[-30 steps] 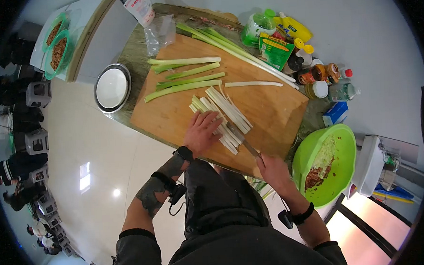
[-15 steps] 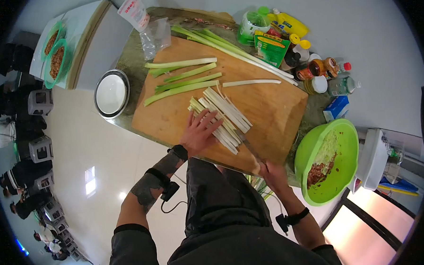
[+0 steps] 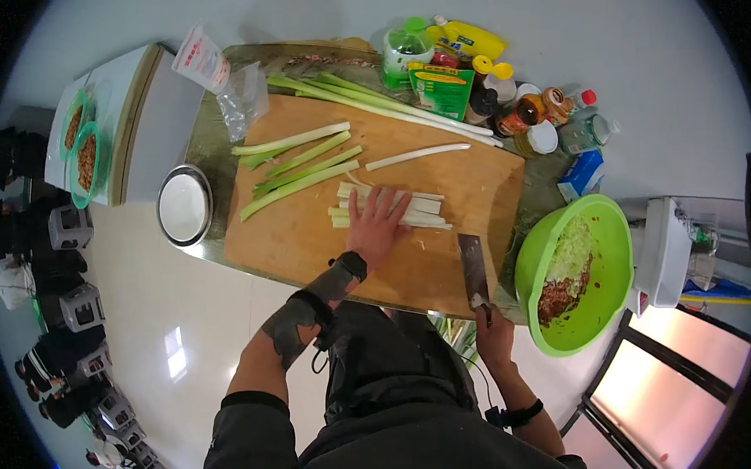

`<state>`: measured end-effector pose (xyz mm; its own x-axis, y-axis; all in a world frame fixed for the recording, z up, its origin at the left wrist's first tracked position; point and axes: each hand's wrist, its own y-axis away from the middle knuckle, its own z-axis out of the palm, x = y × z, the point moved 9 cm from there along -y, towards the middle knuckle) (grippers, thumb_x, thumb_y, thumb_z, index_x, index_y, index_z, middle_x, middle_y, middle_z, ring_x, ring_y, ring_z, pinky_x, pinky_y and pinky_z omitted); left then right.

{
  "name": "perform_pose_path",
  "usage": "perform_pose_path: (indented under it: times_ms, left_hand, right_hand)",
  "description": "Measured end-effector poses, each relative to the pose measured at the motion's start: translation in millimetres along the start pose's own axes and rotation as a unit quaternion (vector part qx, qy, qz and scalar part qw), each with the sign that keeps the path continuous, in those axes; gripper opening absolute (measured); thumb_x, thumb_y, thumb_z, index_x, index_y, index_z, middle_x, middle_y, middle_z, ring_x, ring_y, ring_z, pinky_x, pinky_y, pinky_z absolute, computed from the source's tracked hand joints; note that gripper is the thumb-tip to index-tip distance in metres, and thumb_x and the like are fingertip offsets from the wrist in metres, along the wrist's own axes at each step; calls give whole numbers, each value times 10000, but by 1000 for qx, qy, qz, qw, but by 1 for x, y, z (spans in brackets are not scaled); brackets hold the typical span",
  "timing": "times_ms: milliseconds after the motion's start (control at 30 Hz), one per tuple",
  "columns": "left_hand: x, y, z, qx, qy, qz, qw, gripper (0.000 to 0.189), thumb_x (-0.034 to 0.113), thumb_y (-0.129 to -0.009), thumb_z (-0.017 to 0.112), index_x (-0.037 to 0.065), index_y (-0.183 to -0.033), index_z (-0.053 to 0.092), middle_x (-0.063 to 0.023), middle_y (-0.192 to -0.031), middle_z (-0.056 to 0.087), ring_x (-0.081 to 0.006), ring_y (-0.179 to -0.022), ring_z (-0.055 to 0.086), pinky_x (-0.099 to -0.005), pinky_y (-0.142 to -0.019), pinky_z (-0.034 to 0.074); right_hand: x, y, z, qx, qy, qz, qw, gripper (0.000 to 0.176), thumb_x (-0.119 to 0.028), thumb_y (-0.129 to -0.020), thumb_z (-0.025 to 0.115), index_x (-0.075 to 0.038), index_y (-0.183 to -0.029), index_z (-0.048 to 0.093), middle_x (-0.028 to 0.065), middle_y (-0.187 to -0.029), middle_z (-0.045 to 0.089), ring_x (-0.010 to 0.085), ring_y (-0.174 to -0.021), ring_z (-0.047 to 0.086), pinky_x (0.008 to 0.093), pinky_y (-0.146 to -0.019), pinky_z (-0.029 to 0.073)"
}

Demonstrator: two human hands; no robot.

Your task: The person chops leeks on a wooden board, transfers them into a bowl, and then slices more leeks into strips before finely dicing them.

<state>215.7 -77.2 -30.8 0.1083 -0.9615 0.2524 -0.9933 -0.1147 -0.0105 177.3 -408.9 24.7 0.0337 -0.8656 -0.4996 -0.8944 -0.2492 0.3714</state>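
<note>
My left hand (image 3: 377, 228) lies with its fingers spread on a bundle of cut white scallion pieces (image 3: 429, 207) on the wooden cutting board (image 3: 308, 233). Near the board's front right corner, my right hand (image 3: 494, 334) is wrapped round the handle of a cleaver (image 3: 473, 268), its blade lying over the board to the right of the bundle. Several green stalk pieces (image 3: 302, 185) are on the board's left part. One white stalk (image 3: 418, 155) rests behind the bundle, and long scallions (image 3: 387, 108) stretch along the back edge.
A green basin (image 3: 530, 270) with shredded vegetable and minced filling stands at the right. Bottles, jars and packets, including a green packet (image 3: 442, 89), crowd the back right. A white bowl (image 3: 183, 209) sits at the left edge. Other people are at the far left.
The scallion bundle has turned from slanting to nearly level under my left hand. My right hand has moved the cleaver away from the bundle to the right. The whole view has shifted slightly.
</note>
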Motion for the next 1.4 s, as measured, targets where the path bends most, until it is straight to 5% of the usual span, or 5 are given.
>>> perform_pose_path:
  times_ms: [300,400,500,867,1400]
  left_hand:
    - [16,12,-5,-21,21,-40,999,800,515,-960,689,227,-1647,397,-107,-1562,460,-338,-1478,392,-671,-1252,170]
    - [16,14,-8,-14,40,-35,999,832,539,-952,689,196,-1649,390,-111,-1586,441,-336,-1502,370,-676,-1260,151]
    - [13,18,-5,2,41,-34,999,841,559,-955,672,167,-1644,391,-92,-1608,427,-319,-1520,348,-677,-1270,127]
    - [9,27,1,14,10,-99,995,890,614,-939,644,150,-1651,380,-90,-1522,505,-292,-1438,450,-647,-1231,228]
    - [-16,-97,-28,70,28,24,997,473,150,-947,595,103,-1418,597,-115,-1373,597,-305,-1350,521,-531,-1125,412]
  right_hand:
    - [-61,-38,18,75,-23,-80,994,408,-183,-1051,540,25,-1401,520,342,-1166,679,523,-1023,678,589,-851,548]
    - [-57,-60,59,-58,44,27,997,486,-199,-1043,542,14,-1477,491,337,-1192,673,506,-1061,673,580,-876,550]
    - [-84,-57,65,-30,74,-41,996,499,-208,-1031,558,0,-1480,499,324,-1183,673,499,-1080,661,577,-898,538]
    - [-80,-69,57,18,23,-132,991,476,-196,-1012,580,-13,-1452,570,312,-1177,678,487,-1081,655,573,-924,502]
    - [-46,-66,29,-17,18,-8,1000,185,-149,-996,625,-4,-1109,648,300,-943,692,507,-883,684,552,-754,545]
